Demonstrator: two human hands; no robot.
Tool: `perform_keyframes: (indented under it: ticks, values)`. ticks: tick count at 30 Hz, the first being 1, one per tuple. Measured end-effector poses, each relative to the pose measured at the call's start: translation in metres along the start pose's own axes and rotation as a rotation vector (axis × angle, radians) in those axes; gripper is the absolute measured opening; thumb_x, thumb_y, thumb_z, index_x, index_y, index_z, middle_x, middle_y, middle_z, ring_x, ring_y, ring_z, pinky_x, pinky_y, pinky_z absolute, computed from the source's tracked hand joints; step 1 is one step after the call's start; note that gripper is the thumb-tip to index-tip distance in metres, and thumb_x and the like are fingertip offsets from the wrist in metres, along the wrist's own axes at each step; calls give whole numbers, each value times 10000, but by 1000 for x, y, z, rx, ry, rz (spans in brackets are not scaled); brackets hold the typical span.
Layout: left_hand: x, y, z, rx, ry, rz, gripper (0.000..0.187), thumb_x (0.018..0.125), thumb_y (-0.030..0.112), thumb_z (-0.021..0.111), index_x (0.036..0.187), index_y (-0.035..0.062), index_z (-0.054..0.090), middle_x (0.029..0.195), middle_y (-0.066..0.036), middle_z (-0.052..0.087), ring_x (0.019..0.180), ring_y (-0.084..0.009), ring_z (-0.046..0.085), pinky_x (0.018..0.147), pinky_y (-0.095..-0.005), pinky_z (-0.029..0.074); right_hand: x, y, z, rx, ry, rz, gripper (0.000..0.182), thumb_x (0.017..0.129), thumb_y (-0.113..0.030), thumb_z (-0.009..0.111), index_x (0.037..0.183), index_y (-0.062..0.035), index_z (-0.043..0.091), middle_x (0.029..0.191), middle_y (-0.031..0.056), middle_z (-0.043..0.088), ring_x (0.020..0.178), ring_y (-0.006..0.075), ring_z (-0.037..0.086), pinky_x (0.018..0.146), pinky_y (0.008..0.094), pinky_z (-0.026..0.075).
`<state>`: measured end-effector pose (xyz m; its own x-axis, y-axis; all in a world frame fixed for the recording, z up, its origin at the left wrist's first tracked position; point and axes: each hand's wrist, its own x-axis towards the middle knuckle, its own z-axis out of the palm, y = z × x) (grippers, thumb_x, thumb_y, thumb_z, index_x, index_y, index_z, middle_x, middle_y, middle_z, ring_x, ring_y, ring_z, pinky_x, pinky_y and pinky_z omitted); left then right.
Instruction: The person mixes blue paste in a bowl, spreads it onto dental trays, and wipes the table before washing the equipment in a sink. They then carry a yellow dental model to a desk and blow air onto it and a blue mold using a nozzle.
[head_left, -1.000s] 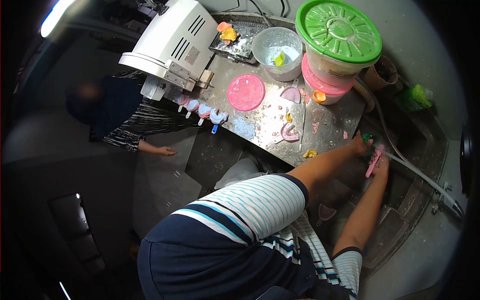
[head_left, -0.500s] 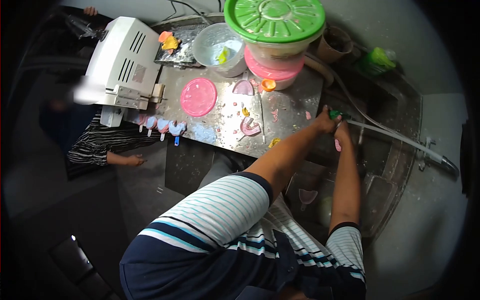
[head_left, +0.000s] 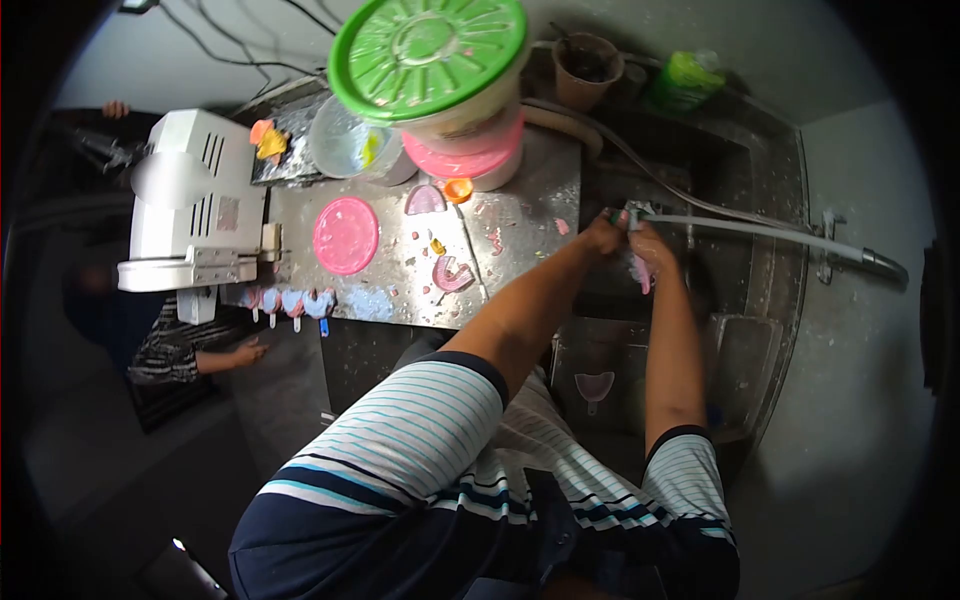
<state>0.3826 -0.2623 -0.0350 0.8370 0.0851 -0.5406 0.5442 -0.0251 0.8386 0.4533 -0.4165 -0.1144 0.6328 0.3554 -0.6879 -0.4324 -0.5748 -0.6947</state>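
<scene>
My left hand (head_left: 602, 235) and my right hand (head_left: 654, 248) are close together over the dark sink, both closed. A whitish hose (head_left: 750, 229) runs from the metal tap (head_left: 882, 264) to my left fingers, with a bit of green at its end. A pink piece (head_left: 642, 276), apparently dental impression material, pokes out below my right fingers; my hand hides most of it. Something pale and shiny shows between the hands, too blurred to name. Below them in the sink lies a pinkish dental tray (head_left: 594, 385).
The metal counter (head_left: 400, 265) bears a pink lid (head_left: 346, 235), pink dental trays and scraps. Stacked tubs with a green lid (head_left: 428, 40) stand behind. Blue impressions (head_left: 318, 301) line the front edge beside a white machine (head_left: 195, 190). Another person's hand (head_left: 245, 354) is at left.
The view has turned, so the counter sits further left. My hands stay together at the hose's end; more of the pink piece shows below my right hand.
</scene>
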Motion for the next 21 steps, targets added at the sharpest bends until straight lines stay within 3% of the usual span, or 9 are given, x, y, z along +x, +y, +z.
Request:
perform_keyframes:
  ticks: [2,5,7,9,11,14,15,16,21]
  values:
    - [26,-16,6,-165,-143,-90,740,937,560,405,1395,-14,318,1261,-228,536,1126,-301,554,913,-379,478,-20,-10,-2,253,-255,-9,337,898,-163,490,1179,12,554,1063,147,626,930,255,626,760,399,513]
    - [27,-3,20,-80,-134,-71,708,945,513,431,1391,-24,312,1236,-228,560,1130,-313,561,924,-377,470,-22,-17,-2,138,38,295,335,831,-91,460,1121,46,559,951,178,624,923,305,628,828,393,486]
    - [33,5,30,24,-68,-108,709,940,494,458,1403,-16,293,1260,-226,545,1149,-319,549,949,-372,454,19,25,4,-91,481,-142,321,849,-96,483,1119,56,567,952,191,624,858,285,656,735,376,515]
    - [48,-23,28,966,-259,216,735,916,453,511,1429,3,239,1305,-231,503,1166,-349,534,995,-373,418,-7,15,-2,350,206,-159,345,856,-114,508,1136,82,554,1036,248,613,929,326,661,735,398,521]
    - [54,-38,25,1340,-276,416,743,915,407,514,1445,9,177,1356,-224,459,1179,-357,524,1022,-364,392,-40,-33,-28,-223,-61,345,395,859,-117,498,1186,104,499,1141,279,573,1076,354,601,817,424,500]
    - [62,-56,48,-89,27,-178,723,950,579,323,1336,-25,417,1310,-246,498,1190,-346,521,994,-394,410,2,23,7,-135,320,-53,348,915,-182,474,1164,53,534,1142,201,576,1135,272,524,914,394,436]
    - [56,-42,42,-91,28,-176,723,950,579,323,1336,-25,417,1310,-246,498,1190,-346,521,994,-394,410,-2,9,20,-163,596,-440,292,950,-201,461,1116,6,585,1083,138,605,1046,210,554,882,378,443]
    - [51,-30,31,-134,-18,-217,749,931,626,290,1339,15,431,1316,-220,499,1195,-345,514,941,-433,448,-12,-2,9,26,100,-85,365,914,-167,448,1207,34,532,1229,200,551,1200,253,490,977,373,385]
    - [40,3,17,-111,-7,-121,826,906,684,266,1346,4,426,1342,-213,479,1210,-366,494,937,-450,447,-47,-33,-7,-32,271,-32,447,912,-180,405,1333,-39,462,1284,179,536,1211,266,482,996,362,367]
